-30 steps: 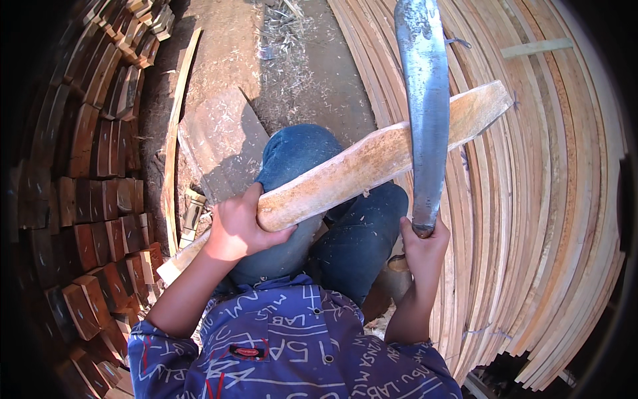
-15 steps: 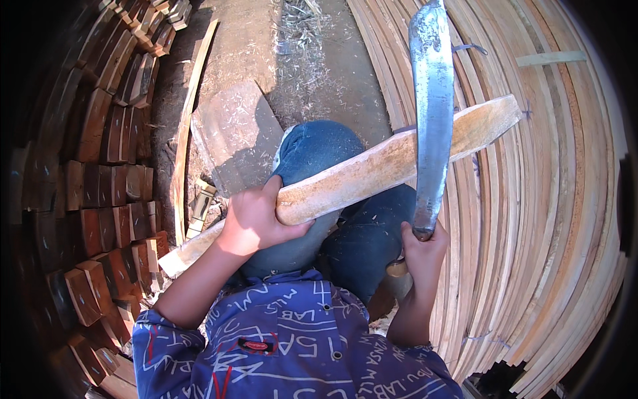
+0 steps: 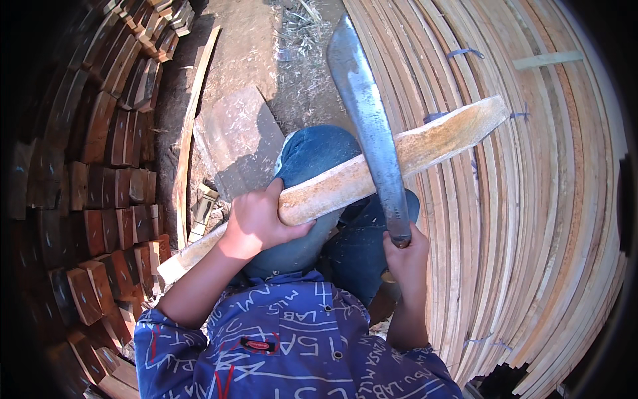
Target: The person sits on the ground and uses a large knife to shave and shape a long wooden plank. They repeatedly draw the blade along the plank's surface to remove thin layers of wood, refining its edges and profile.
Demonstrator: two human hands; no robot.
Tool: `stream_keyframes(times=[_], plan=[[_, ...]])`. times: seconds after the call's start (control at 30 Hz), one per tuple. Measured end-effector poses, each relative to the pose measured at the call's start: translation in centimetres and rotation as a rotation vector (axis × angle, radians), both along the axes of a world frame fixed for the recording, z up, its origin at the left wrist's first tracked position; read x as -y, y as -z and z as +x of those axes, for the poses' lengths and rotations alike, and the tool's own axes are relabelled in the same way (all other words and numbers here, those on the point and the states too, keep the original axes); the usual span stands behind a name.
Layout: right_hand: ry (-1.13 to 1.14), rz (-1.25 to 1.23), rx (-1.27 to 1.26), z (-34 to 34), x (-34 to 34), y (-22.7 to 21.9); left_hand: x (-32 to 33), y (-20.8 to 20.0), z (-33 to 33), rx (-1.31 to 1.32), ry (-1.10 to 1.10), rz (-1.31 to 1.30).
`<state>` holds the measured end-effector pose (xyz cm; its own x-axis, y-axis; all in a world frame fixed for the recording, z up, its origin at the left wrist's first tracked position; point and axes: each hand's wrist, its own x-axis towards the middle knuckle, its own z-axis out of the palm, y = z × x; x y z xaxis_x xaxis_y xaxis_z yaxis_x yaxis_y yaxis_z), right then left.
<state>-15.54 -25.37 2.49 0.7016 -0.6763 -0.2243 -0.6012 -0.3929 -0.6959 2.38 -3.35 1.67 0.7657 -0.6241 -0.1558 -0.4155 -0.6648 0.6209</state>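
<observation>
My left hand (image 3: pixel 259 219) is closed around a wooden plank (image 3: pixel 329 193) with a rough, bark-stained face. The plank slants from the lower left, over my jeans-covered thighs, up to the right, where its far end lies in front of the stacked boards. In my right hand (image 3: pixel 407 256) is the handle of a machete (image 3: pixel 369 120). Its broad metal blade points up and slightly left, crossing in front of the plank. Whether the edge touches the wood I cannot tell. The machete's handle is mostly hidden in my fist.
A large stack of long, thin boards (image 3: pixel 531 219) fills the right side, tied with blue strips. Piled short wood blocks (image 3: pixel 100 233) stand along the left. A long strip of wood (image 3: pixel 193 133) and a flat brown sheet (image 3: pixel 239 139) lie on the ground, with shavings (image 3: pixel 302 33) further off.
My right hand has shifted a little left, and the machete blade has swung from upright to a leftward tilt. The left hand's hold on the plank looks the same.
</observation>
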Motion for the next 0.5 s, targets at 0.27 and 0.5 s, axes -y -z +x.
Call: stream_keyframes(times=[0.27,0.5], plan=[[0.180,0.147,-0.005,1.2,1.1,-2.5,-0.5,0.5,-0.3,0.012,-0.029,-0.044],[-0.011,0.037,-0.005,0.2,-0.8,-0.8,0.0,0.0,-0.5,0.024,-0.010,0.008]])
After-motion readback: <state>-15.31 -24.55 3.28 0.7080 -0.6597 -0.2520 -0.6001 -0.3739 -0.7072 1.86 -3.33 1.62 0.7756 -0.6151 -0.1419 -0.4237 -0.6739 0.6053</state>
